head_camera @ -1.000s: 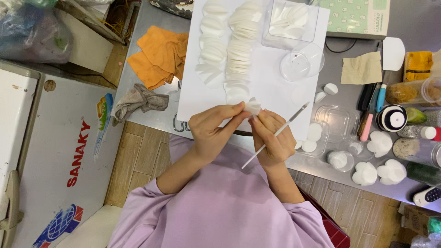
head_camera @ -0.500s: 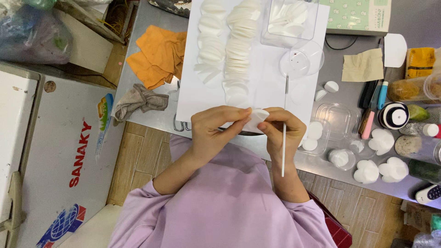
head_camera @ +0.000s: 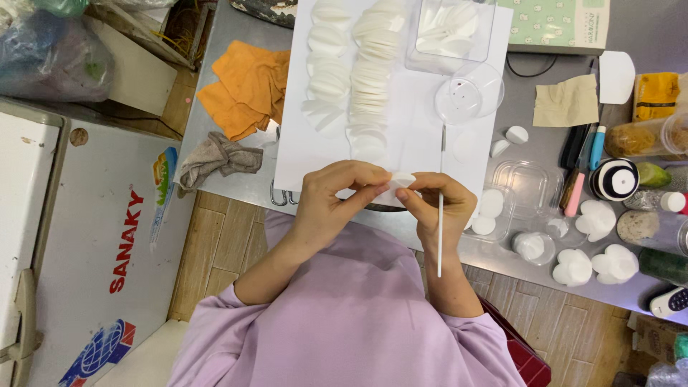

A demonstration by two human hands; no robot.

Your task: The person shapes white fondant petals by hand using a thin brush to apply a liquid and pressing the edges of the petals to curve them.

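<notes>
Steel table (head_camera: pixel 236 183) holds a white sheet (head_camera: pixel 419 154) with disc rows (head_camera: pixel 369 86). Left hand (head_camera: pixel 333 201) and right hand (head_camera: pixel 437 208) pinch one disc (head_camera: pixel 398 185); the right also grips a stick (head_camera: pixel 440 236).

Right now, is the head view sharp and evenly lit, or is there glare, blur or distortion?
Head view: sharp, even soft light, no motion blur on the left hand or right hand; the white sheet and white discs are bright, so disc edges wash out; mild sheen on the metal table; slight wide-angle bending at the edges.

orange cloths (head_camera: pixel 247 87), white discs (head_camera: pixel 369 86), lilac sleeve (head_camera: pixel 215 322)
</notes>
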